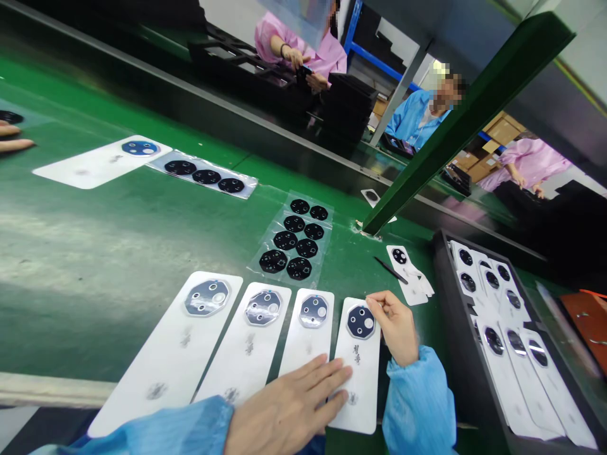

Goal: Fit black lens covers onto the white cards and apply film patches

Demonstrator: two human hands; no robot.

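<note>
Several white phone back panels lie in a row along the near side of the green bench, each with a dark or silvery octagonal camera plate at its top. My left hand rests flat with fingers apart, across the lower parts of the rightmost panel and its neighbour. At the upper right corner of the rightmost panel, beside its dark octagonal plate, my right hand has thumb and finger pinched together. Whatever is between those fingertips is too small to make out. Farther left are a wider-looking panel and another panel.
Black octagonal stickers on clear sheets lie beyond the row. Tweezers touch small white cards. A black tray of panels stands right. A green post rises from the bench. Another person's fingers show far left; co-workers sit opposite.
</note>
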